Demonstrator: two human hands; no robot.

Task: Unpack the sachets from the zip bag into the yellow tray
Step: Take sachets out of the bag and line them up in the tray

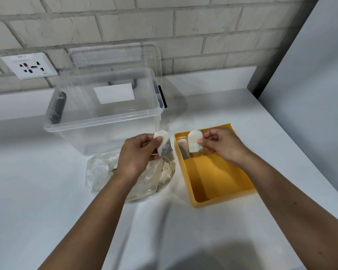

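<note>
**Operator:** Now, which item goes down first, and how does it lie from the grip?

**Instructor:** The first sachet [194, 142]. The right hand [220, 145] pinches its right edge between thumb and fingertips, so the sachet extends leftward from the grip. Its long axis is upright, and it hangs over the far end of the yellow tray [222, 199].

**Operator:** Where is the slot?

**Instructor:** The stored sachets [183, 147] stand on edge in the tray's far left corner. The first sachet hangs just beside them, on their right. The likely move is a short descent with the axis kept upright.

**Operator:** And the other grip?

**Instructor:** The left hand [137, 152] pinches a second sachet [164, 145] above the zip bag [105, 172], which lies on the desk [47, 191] just left of the tray. That sachet is outside the tray, near its left wall. The right hand is nearer the slot. The left hand has to carry its sachet rightward over the wall, so it probably goes second.
</note>
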